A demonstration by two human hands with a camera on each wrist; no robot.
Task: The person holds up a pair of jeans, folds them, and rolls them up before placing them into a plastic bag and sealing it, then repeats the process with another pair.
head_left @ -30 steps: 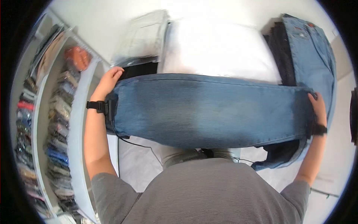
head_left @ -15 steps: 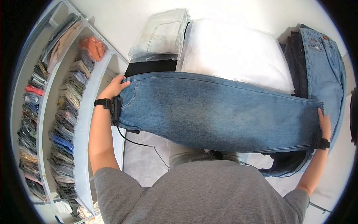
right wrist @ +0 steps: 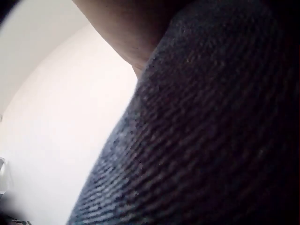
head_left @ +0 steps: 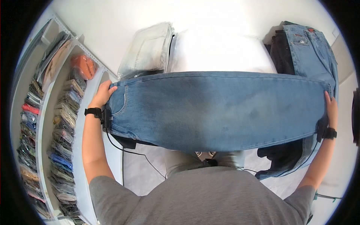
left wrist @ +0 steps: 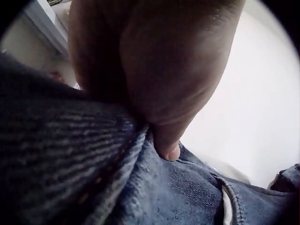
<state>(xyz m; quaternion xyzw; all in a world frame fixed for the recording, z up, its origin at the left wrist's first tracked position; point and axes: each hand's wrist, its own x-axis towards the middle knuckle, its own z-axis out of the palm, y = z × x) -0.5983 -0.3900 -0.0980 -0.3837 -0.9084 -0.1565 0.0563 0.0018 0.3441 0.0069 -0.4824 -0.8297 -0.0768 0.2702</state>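
Observation:
Blue jeans (head_left: 225, 112), folded lengthwise, stretch across the front of the body between both hands. My left hand (head_left: 102, 94) grips the waist end near the curved pocket, its thumb on top of the cloth. In the left wrist view the thumb (left wrist: 171, 147) presses the denim beside a thick seam. At the other end my right hand (head_left: 331, 108) holds the leg hem, thumb on the near face and the other fingers hidden behind the cloth. Denim (right wrist: 197, 140) fills most of the right wrist view, with part of the hand (right wrist: 136, 42) above it.
Behind the jeans lie a bagged pale pair (head_left: 148, 48) and a stack of clear bags (head_left: 221, 52). Blue and dark jeans (head_left: 311, 52) are piled at the right. Shelves (head_left: 80, 150) of bagged clothes line the left. A cable (head_left: 131, 152) hangs from the left wrist.
Both hands keep their hold on the jeans. Between the last two frames the right end has risen and the jeans have become level and more stretched. The head view has shifted.

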